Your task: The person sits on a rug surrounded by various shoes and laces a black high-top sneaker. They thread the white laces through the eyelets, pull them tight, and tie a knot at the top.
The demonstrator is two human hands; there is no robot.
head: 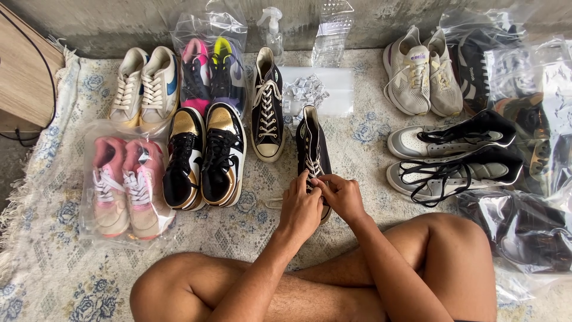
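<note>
Both hands meet on the white laces of a black high-top sneaker [312, 149] lying on the rug [53, 256] straight ahead. Its long side points away, toe nearest. Left hand [300, 210] and right hand [341, 197] pinch the laces, equally near.

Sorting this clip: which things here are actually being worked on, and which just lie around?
In hand:
left hand
right hand
black high-top sneaker
its white laces

Lying about:
matching black sneaker
black-and-gold pair
bagged pink pair
spray bottle
</note>
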